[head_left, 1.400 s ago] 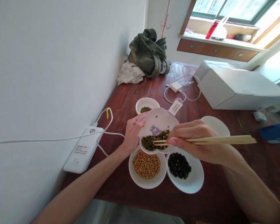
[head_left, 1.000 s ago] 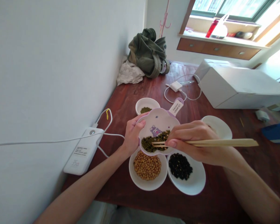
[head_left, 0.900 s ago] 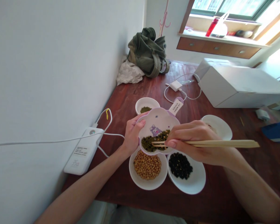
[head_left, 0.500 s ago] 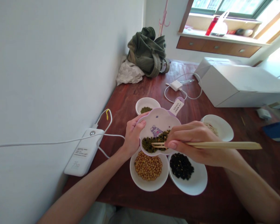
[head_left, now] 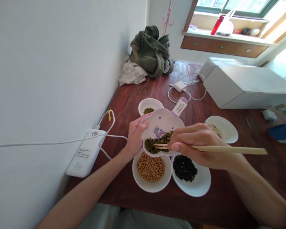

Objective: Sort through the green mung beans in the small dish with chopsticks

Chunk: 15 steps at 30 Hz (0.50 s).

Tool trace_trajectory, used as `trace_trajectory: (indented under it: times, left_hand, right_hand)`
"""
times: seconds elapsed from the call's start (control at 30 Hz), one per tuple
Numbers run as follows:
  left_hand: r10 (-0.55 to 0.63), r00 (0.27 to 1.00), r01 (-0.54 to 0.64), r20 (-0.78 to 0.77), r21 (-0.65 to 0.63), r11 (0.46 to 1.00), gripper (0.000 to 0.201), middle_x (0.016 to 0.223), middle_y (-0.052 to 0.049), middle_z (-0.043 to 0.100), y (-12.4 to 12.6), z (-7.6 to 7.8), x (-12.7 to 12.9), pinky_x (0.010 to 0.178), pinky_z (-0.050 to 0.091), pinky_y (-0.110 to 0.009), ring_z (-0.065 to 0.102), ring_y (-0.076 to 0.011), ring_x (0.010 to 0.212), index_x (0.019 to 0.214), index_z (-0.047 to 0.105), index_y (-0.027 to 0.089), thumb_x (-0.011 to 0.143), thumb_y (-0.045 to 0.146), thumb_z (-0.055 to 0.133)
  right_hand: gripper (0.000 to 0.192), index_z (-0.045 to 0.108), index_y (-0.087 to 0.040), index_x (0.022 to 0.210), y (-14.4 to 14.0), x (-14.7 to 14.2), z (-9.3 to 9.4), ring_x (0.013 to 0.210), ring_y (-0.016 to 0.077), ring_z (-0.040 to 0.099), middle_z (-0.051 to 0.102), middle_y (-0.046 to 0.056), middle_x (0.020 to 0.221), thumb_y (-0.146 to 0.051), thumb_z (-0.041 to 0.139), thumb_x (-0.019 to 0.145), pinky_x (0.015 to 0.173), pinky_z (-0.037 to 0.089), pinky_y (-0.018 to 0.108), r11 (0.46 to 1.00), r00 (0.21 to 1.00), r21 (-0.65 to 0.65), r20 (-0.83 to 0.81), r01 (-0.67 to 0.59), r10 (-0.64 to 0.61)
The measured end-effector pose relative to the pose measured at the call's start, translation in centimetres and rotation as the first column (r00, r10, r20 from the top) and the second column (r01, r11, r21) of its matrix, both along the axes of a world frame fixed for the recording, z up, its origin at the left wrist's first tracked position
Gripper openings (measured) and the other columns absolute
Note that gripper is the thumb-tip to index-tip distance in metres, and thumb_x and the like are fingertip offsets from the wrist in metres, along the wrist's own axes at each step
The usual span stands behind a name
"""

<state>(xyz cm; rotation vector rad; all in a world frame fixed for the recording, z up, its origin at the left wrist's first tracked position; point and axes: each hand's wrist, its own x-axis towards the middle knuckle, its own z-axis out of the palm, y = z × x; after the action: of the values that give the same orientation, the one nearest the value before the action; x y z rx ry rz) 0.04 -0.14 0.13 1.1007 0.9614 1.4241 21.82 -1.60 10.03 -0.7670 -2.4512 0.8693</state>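
Observation:
My left hand (head_left: 135, 136) grips the left rim of a flower-shaped pink dish (head_left: 163, 122) with a cartoon print, held tilted above the table. A heap of mixed green and dark beans (head_left: 157, 143) lies in its lower part. My right hand (head_left: 197, 144) holds wooden chopsticks (head_left: 226, 149), their tips resting in that heap. Under the dish stand a white bowl of yellow soybeans (head_left: 151, 167) and a white bowl of black beans (head_left: 184, 168).
A small bowl of green beans (head_left: 149, 106) sits behind the dish, and a white bowl (head_left: 222, 132) to the right. Left, by the wall, lies a white power bank (head_left: 85, 152) with cables. A white box (head_left: 243, 87), charger (head_left: 180, 86) and green bag (head_left: 152, 52) lie further back.
The chopstick tips have shifted slightly in the bean heap; both hands and the dish stay nearly in place. The view has drifted a little.

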Motion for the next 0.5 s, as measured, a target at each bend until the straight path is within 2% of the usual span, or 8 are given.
trace_trajectory:
  times: [0.17,0.3,0.5]
  left_hand:
    - [-0.016,0.999,0.016,0.034,-0.004,1.0,0.036,0.087,-0.005,0.076,0.1,-0.2,0.0,0.062,0.046,-0.022,0.058,-0.0139,0.072,0.112,0.082,0.017,0.089,0.04,0.067]
    - [-0.065,0.995,0.065,0.072,0.01,0.998,0.037,0.087,-0.004,0.076,0.1,-0.4,-0.1,0.062,0.045,-0.02,0.058,-0.0134,0.073,0.117,0.081,0.018,0.091,0.039,0.067]
    - [-0.061,0.995,0.061,0.078,0.002,0.998,0.035,0.088,-0.004,0.077,0.0,-0.2,0.0,0.064,0.046,-0.021,0.059,-0.0139,0.073,0.116,0.082,0.019,0.091,0.038,0.067]
  right_hand:
    - [0.035,0.073,-0.018,0.091,0.3,0.2,-0.4,0.061,0.0118,0.059,0.07,0.005,0.078,-0.037,0.05,0.109,0.056,0.042,0.027,1.0,0.998,0.019,-0.063,0.0,0.001]
    - [0.033,0.073,-0.017,0.088,0.5,0.4,-0.5,0.06,0.0113,0.059,0.07,0.005,0.077,-0.036,0.053,0.108,0.055,0.041,0.026,1.0,0.993,0.016,-0.113,0.013,-0.011]
    - [0.034,0.075,-0.017,0.084,0.0,1.0,0.8,0.063,0.0113,0.065,0.074,0.005,0.078,-0.032,0.055,0.107,0.054,0.042,0.024,1.0,0.979,-0.004,-0.202,0.013,-0.013]
